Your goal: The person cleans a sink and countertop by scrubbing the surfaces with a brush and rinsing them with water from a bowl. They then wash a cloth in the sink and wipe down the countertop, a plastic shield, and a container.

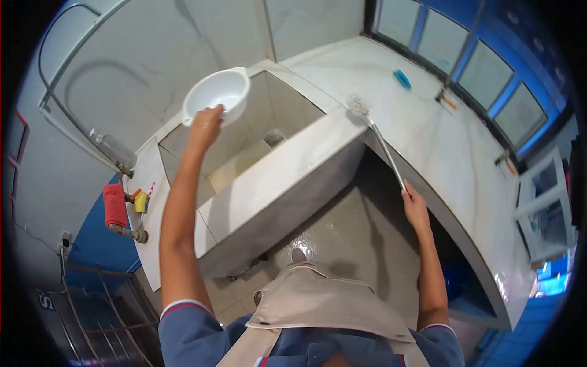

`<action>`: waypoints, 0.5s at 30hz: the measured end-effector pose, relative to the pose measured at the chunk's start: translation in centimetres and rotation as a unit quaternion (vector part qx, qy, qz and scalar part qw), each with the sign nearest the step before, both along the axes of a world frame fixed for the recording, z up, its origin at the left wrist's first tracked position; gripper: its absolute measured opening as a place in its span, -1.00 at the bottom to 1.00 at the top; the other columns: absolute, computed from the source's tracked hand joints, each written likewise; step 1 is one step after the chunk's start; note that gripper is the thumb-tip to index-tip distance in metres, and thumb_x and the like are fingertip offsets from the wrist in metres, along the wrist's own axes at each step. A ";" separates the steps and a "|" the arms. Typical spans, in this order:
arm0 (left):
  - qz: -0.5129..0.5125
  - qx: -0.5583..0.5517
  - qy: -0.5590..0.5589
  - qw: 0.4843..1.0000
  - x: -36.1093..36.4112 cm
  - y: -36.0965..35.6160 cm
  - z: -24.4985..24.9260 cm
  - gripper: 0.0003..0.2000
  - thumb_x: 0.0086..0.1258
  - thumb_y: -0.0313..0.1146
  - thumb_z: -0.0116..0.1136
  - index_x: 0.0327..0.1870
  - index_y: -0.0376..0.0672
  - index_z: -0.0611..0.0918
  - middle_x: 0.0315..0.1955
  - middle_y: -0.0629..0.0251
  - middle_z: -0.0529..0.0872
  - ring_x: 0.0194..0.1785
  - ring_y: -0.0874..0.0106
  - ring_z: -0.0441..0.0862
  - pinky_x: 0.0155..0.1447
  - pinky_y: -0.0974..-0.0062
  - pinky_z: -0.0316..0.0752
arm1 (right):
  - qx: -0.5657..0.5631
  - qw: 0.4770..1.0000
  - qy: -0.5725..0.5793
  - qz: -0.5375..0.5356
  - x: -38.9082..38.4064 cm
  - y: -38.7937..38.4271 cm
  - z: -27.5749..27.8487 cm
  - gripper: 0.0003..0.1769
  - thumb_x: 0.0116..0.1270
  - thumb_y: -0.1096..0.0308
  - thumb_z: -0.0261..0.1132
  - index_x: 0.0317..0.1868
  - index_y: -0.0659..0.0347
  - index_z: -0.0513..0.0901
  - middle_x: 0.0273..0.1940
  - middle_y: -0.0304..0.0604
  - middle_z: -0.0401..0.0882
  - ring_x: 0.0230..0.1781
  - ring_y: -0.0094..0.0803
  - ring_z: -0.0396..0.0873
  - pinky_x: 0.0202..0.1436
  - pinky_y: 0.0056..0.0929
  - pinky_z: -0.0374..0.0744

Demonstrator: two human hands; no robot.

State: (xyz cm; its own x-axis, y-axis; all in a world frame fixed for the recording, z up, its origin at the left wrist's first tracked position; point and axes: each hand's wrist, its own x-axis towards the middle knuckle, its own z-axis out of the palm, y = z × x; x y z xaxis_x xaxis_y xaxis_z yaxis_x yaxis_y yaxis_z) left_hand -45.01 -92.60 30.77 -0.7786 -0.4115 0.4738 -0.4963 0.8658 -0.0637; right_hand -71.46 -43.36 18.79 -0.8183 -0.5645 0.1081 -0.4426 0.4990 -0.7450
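My left hand (207,125) is closed on the near rim of a white plastic basin (215,92), which it holds tilted over the back left of a tiled sink (287,165). In my right hand (415,205) is the end of a long pale handle. That handle belongs to a round-headed toilet brush (385,147), whose white bristles rest at or just above the counter beside the sink's right corner; contact is hard to tell.
A blue scrub brush (402,79) lies on the white counter (452,165). Left of the sink are a clear bottle (113,148), a red cloth (115,205) over a pipe, and a yellow item (140,202). A white rack (546,208) stands at the right.
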 end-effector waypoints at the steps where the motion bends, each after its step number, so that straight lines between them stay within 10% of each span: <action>1: 0.011 0.006 -0.007 1.000 -1.0 -1.6 -0.9 -0.80 0.11 -0.48 0.16 -0.22 -0.12 0.51 -0.46 0.00 0.61 -0.33 0.04 0.57 -0.24 0.13 0.44 | 0.051 0.996 -0.066 -0.027 0.5 -2.3 3.3 -0.59 0.35 0.28 0.06 0.18 0.19 0.43 0.02 0.14 0.52 0.10 -0.04 0.47 0.14 -0.35 0.40; 15: -0.001 0.030 -0.020 0.999 -5.8 -12.3 -2.5 -0.85 0.14 -0.48 0.11 -0.26 -0.05 0.55 -0.50 0.24 0.63 -0.32 0.22 0.58 -0.22 0.27 0.37 | 0.172 0.939 0.231 0.188 -12.1 -32.3 8.9 -0.63 0.26 0.37 0.08 0.10 0.07 0.47 -0.33 0.13 0.58 -0.29 0.09 0.54 -0.20 -0.05 0.49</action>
